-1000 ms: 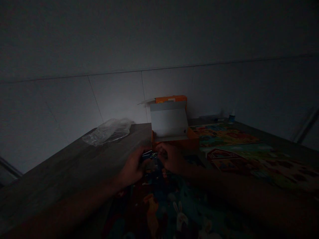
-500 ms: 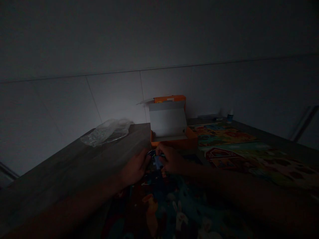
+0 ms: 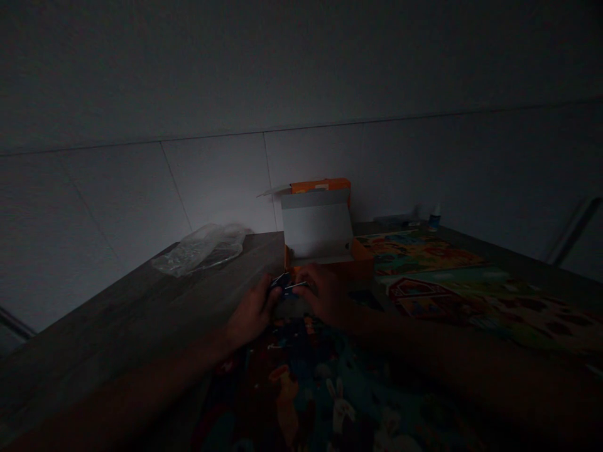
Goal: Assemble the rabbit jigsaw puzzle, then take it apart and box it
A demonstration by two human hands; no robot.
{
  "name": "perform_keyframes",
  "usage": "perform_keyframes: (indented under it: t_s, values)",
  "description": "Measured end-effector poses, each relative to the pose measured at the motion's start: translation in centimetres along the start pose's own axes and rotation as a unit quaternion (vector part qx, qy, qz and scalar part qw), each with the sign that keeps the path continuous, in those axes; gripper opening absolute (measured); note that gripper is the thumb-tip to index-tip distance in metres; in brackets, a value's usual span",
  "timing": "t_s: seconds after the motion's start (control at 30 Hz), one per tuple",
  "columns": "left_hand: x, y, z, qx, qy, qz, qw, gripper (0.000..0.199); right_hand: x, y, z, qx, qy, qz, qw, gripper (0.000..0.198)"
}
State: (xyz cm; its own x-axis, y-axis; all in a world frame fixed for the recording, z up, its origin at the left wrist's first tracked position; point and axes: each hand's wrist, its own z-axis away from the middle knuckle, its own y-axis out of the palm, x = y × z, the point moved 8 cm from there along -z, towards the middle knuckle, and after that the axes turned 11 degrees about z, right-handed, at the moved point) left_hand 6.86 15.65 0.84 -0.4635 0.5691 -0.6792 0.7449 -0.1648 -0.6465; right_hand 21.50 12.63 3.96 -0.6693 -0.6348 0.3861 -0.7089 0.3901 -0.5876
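The view is very dark. My left hand is closed on a dark blue puzzle piece, pinched between thumb and fingers. My right hand pinches another puzzle piece, seen nearly edge-on as a pale line. Both pieces are held close together, above the far edge of a dark jigsaw puzzle; whether they touch I cannot tell. The puzzle shows a rabbit and an orange animal figure. Just behind my hands stands an orange box with its white-lined lid raised.
A crumpled clear plastic bag lies at the back left of the table. Two bright picture puzzles, one behind and one nearer, lie on the right. A small bottle stands by the wall. Another orange box is behind the raised lid.
Both hands have lifted slightly off the puzzle's far edge. The pieces between the fingers are now tilted up, where before they were low over the puzzle.
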Motion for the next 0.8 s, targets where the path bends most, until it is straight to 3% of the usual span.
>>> perform_keyframes:
  t_s: [0.07, 0.17, 0.23, 0.3, 0.37, 0.43, 0.5, 0.57, 0.67, 0.8]
  values:
    - [-0.1, -0.1, 0.0, -0.004, 0.002, 0.008, 1.000, 0.031, 0.0, 0.6, 0.2, 0.023, -0.003, -0.025, 0.999, 0.016]
    - [-1.1, 1.0, 0.2, 0.061, 0.052, -0.007, 0.997, 0.024, 0.2, 1.4, 0.3, 0.046, -0.005, -0.034, 0.998, 0.021]
    - [-1.4, 1.4, 0.4, 0.086, 0.074, -0.029, 0.993, 0.021, 0.2, 1.3, 0.1, 0.058, 0.008, 0.012, 0.998, 0.026]
    - [-1.2, 1.2, 0.3, 0.070, 0.064, -0.041, 0.995, 0.017, -0.1, 0.9, -0.5, 0.110, 0.026, 0.100, 0.989, 0.029]
    - [-1.1, 0.8, 0.1, 0.049, 0.053, -0.045, 0.996, 0.016, -1.0, 0.2, -1.2, 0.200, 0.036, 0.174, 0.963, 0.027]
    - [-1.3, 0.8, 0.1, 0.050, 0.060, -0.053, 0.996, 0.017, -2.0, -0.8, -1.7, 0.278, 0.035, 0.184, 0.942, 0.028]
    - [-1.8, 1.2, 0.2, 0.079, 0.076, -0.060, 0.992, 0.017, -2.7, -0.3, -0.6, 0.447, -0.003, 0.172, 0.878, 0.036]
    - [-2.1, 1.6, 0.3, 0.101, 0.086, -0.059, 0.989, 0.017, -3.4, -0.3, 0.4, 0.530, -0.011, 0.154, 0.834, 0.040]
    - [-2.4, 1.6, 0.4, 0.102, 0.091, -0.052, 0.989, 0.018, -4.4, -0.1, 0.9, 0.556, 0.014, 0.166, 0.814, 0.044]
    - [-2.5, 1.7, 0.5, 0.108, 0.094, -0.053, 0.988, 0.019, -4.3, 0.3, 0.7, 0.545, -0.001, 0.194, 0.816, 0.050]
